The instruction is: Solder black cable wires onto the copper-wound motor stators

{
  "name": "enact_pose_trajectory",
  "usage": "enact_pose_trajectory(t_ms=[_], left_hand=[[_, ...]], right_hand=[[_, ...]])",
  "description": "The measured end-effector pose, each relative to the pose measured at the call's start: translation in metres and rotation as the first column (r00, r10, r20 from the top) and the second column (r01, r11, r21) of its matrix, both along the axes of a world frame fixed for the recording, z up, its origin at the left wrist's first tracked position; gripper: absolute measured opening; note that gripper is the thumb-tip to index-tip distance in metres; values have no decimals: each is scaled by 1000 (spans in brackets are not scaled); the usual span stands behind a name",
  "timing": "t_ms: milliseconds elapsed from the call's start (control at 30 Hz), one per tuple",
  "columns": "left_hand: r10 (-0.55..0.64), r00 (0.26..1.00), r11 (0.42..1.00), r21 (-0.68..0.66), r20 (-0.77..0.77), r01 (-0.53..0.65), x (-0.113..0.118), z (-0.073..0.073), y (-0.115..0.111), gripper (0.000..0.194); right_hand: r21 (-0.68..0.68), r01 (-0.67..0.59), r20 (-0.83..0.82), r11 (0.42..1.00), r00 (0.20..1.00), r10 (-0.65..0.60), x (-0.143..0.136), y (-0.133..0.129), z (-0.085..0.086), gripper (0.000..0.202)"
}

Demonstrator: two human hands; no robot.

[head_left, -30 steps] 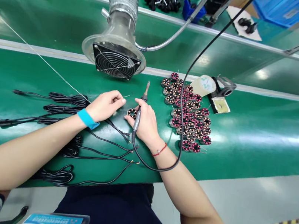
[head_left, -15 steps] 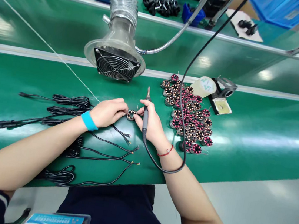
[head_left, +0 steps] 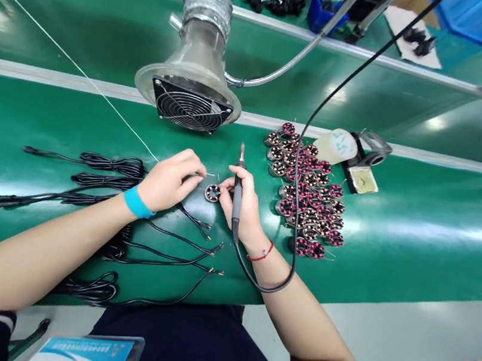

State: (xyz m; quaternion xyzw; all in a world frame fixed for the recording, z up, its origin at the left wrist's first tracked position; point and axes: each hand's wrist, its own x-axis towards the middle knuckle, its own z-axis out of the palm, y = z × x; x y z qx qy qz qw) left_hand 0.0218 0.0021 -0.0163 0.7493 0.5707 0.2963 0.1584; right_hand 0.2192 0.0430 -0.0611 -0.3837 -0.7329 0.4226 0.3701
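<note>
A soldering iron (head_left: 238, 192) lies across my right hand (head_left: 246, 205), its tip pointing away from me and its black cable looping over the wrist. The fingertips of that same hand pinch the right side of a small round coil part (head_left: 212, 193). My left hand (head_left: 171, 180) is closed just left of the coil, with thumb and forefinger together on the end of a thin pale solder wire (head_left: 118, 120); a short bit of wire sticks out past the fingertips. Between the left fingertips and the coil there is a small gap.
Black cable bundles (head_left: 110, 164) lie left, their stripped ends (head_left: 212, 249) near the middle. Many coils (head_left: 311, 197) cluster right, beside a solder stand (head_left: 363, 179) and a round pale container (head_left: 335, 146). A fume hood with fan (head_left: 191, 107) hangs above.
My left fingers have come off the coil and now sit slightly up and left of it. My right hand still holds coil and iron. The whole view has shifted a little.
</note>
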Motion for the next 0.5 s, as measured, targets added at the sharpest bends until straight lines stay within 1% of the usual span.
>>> enact_pose_trajectory(t_ms=[67,100,167,233,300,367,433,500], left_hand=[[28,999,996,-86,31,-26,1,4,-1,11],[16,1000,989,-146,17,-13,3,5,-1,14],[-45,997,964,-263,-59,28,10,5,-4,29],[-90,981,941,-338,-173,26,18,3,-7,38],[-95,957,933,-360,-273,-10,26,1,-9,36],[-92,941,936,-350,-326,-29,30,-1,-9,31],[-105,935,943,-333,-338,-15,29,-1,-8,28],[-122,940,947,-321,-317,14,24,-1,-5,28]], right_hand=[[-5,-15,-35,1000,999,14,1,1,-1,45],[-5,-29,-42,1000,999,28,2,2,-1,45],[-3,-61,-38,998,997,60,4,5,-1,46],[6,-90,-28,996,996,90,6,7,0,48],[19,-116,-16,993,993,116,7,7,0,51],[15,-125,-4,992,992,125,7,7,1,50],[-5,-118,-14,993,993,118,6,6,0,46],[-25,-110,-50,994,993,108,4,4,0,43]])
